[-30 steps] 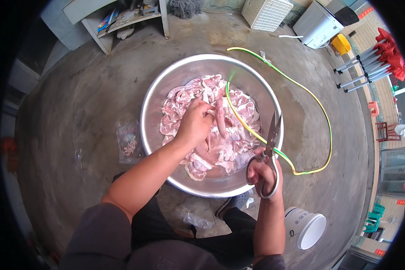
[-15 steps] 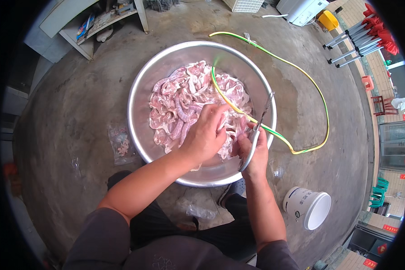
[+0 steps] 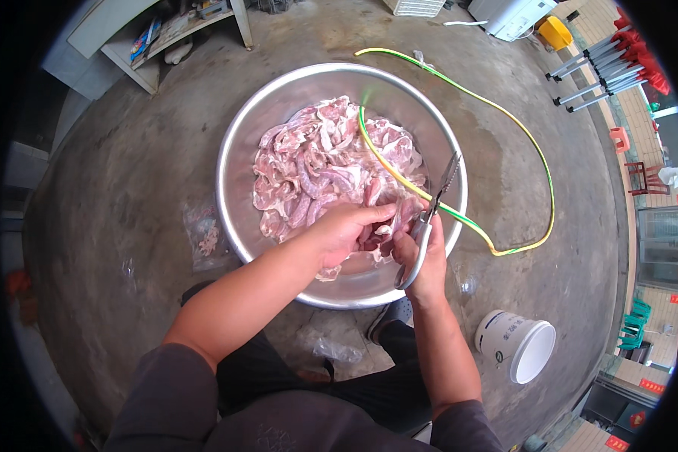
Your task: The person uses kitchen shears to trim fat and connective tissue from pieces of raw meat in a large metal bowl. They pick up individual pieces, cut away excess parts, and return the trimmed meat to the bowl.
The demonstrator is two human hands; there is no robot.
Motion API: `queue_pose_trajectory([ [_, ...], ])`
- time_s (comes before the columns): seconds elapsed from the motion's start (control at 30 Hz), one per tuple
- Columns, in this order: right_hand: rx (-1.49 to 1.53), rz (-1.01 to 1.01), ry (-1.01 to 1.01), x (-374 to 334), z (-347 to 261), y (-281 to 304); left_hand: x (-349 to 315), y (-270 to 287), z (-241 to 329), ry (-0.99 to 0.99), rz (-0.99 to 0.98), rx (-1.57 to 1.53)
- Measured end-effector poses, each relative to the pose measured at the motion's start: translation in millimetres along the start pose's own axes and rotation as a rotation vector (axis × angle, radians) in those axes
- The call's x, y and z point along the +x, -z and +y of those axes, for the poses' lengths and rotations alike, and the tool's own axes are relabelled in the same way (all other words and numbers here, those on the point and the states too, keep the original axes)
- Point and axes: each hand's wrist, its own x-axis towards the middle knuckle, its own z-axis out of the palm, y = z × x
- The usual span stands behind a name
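Observation:
A wide metal basin [image 3: 245,135] holds a heap of raw pink meat pieces [image 3: 301,154]. Over its near right part, my left hand [image 3: 343,232] grips a piece of raw meat [image 3: 380,235] between thumb and fingers. My right hand [image 3: 422,260] holds a pair of scissors [image 3: 418,252] with grey handles, blades pointing up toward the basin's right rim. The right thumb and fingertips also touch the piece of meat. A yellow-green hose [image 3: 388,167] crosses the rim beside the scissors, its end lying over the heap.
On the floor right of me stands a white bucket [image 3: 508,339]. A plastic bag with small scraps [image 3: 203,233] lies left of the basin; another clear bag [image 3: 335,350] is near my feet. Beyond are a shelf [image 3: 181,34], a yellow container [image 3: 555,32] and folded red-topped frames [image 3: 610,56].
My left hand has dropped lower and turned, thumb now on the piece of meat, which shows more between both hands. The scissors stay in my right hand, tilted slightly differently.

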Motion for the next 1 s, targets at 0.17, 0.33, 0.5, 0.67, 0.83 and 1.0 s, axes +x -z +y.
queue_pose_trajectory([
  [0.17, -0.147, -0.015, -0.031, 2.6, 1.7, 3.6, 0.8, 0.5, -6.2, -0.204, 0.234, 0.205],
  [0.33, -0.09, 0.07, 0.044, 7.7, -0.7, -0.1, 1.7, -5.0, -20.1, -0.524, 0.3, 0.526],
  [0.5, -0.346, 0.115, 0.068, 9.7, -6.6, 4.7, -5.2, -7.4, -14.5, -0.531, 0.258, 0.661],
  [0.67, -0.326, 0.058, 0.025, 9.1, -14.6, 9.3, -3.1, -5.4, -11.6, -0.532, 0.217, 0.758],
  [0.83, -0.384, 0.056, 0.022, 6.9, -21.1, 6.5, -16.3, -19.4, -1.9, -0.683, 0.305, 1.089],
  [1.0, -0.351, 0.044, 0.014, 8.2, -21.3, 11.8, -14.1, -15.2, -1.0, -0.563, 0.263, 0.981],
])
